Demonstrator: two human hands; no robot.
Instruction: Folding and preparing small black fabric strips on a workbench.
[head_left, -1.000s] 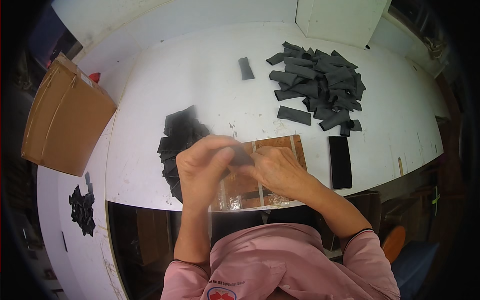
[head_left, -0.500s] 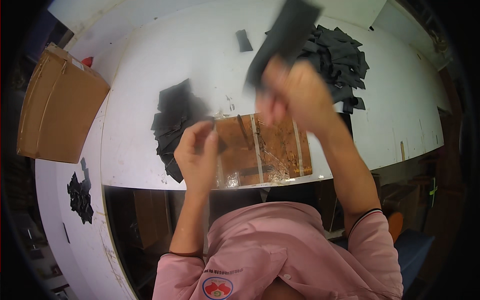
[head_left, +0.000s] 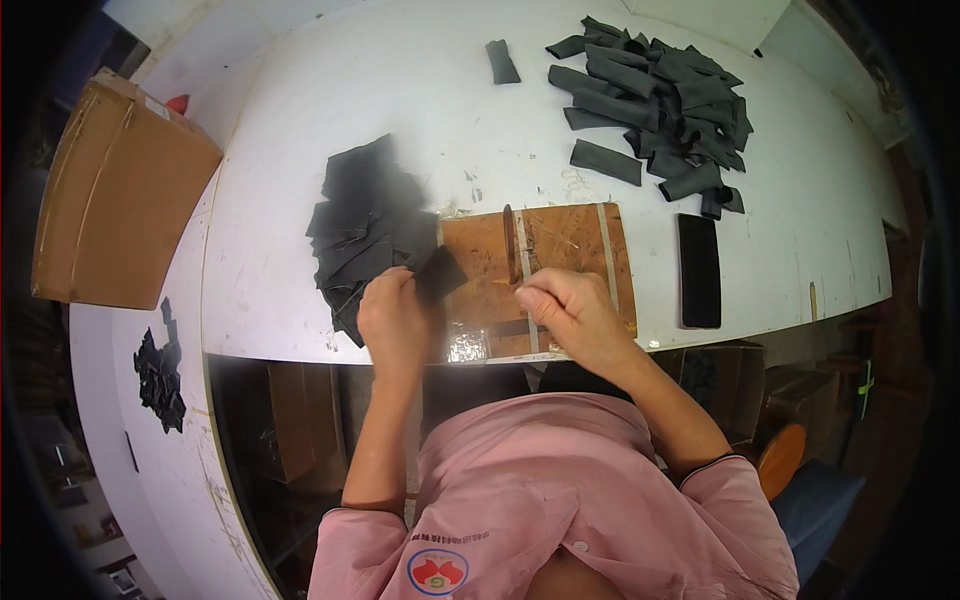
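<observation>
My left hand (head_left: 392,318) is closed with its fingers bent down at the near edge of a heap of flat black fabric pieces (head_left: 365,225). Whatever its fingertips hold is hidden. One black piece (head_left: 440,275) pokes out just beside it, over the left part of a brown board (head_left: 580,250) with pale tape strips. Above the right half of that board, my right hand (head_left: 578,312) has its thumb and fingers pressed together; I cannot make out anything in them. A thin dark strip-like tool (head_left: 510,245) stands out on the board just beyond the right fingertips.
At the far right lies a pile of dark grey folded fabric tubes (head_left: 690,100), with one tube (head_left: 605,161) beside it. A single piece (head_left: 503,62) lies further back. A black phone (head_left: 699,270) rests right of the board. Left are a cardboard box (head_left: 125,195) and black scraps (head_left: 160,385).
My right hand has let go of a dark fabric tube near the far-right pile and come back down over the board. My left hand has moved slightly nearer to me, its fingers now turned down.
</observation>
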